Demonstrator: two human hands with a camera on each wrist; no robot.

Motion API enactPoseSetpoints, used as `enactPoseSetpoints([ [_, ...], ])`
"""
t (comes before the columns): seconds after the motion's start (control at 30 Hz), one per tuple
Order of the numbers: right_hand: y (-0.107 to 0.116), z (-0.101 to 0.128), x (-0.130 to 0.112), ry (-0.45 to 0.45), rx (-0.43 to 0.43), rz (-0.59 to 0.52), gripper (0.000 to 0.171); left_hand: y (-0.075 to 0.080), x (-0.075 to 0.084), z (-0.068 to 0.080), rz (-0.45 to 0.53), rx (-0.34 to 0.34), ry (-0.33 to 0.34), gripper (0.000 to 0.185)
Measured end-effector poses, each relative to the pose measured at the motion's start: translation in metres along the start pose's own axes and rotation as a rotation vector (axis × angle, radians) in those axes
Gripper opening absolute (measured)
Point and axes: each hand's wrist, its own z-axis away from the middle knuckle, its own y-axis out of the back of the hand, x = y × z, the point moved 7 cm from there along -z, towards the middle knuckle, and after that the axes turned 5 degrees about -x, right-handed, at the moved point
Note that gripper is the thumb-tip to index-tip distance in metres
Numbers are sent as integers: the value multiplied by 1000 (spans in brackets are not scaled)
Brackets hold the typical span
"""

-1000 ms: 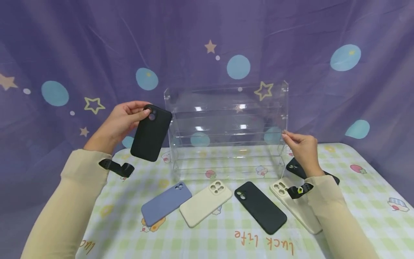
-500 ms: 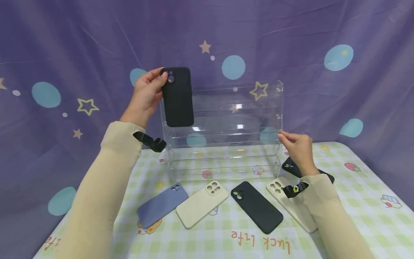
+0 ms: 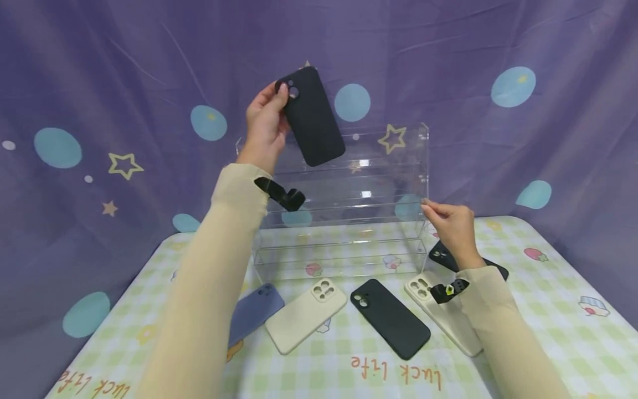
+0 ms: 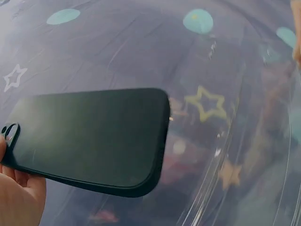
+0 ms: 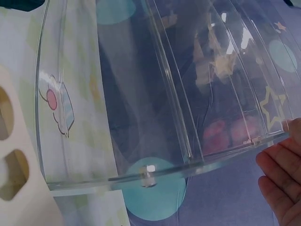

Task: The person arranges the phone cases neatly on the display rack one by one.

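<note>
Purple fabric is hanging behind a checked tablecloth. Head view: the left hand is pinching a black phone case near the top of the clear rack; the right hand is pinching the rack's side. Left wrist: the case is slanting before the fabric. Right wrist: a cream case is lying near the rack.

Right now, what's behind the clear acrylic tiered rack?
Through the rack: purple curtain above, green checked tablecloth below. In the head view, left hand, its cream sleeve and held black rectangular phone case hide whatever's behind them.
</note>
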Motion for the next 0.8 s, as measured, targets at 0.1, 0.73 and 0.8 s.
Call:
enactPoseSetpoints([
  [0.1, -2, 1, 0, -16, -5, -7, 21, -10, -11, -4, 66, 27, -6, 12],
  [0.73, -10, 6, -8, -2, -10, -3, 19, -34, -50, -16, 378, 167, -105, 13],
  [0.8, -11, 6, -8, -16, -14, -8, 19, -36, -51, -17, 375, 159, -116, 13],
])
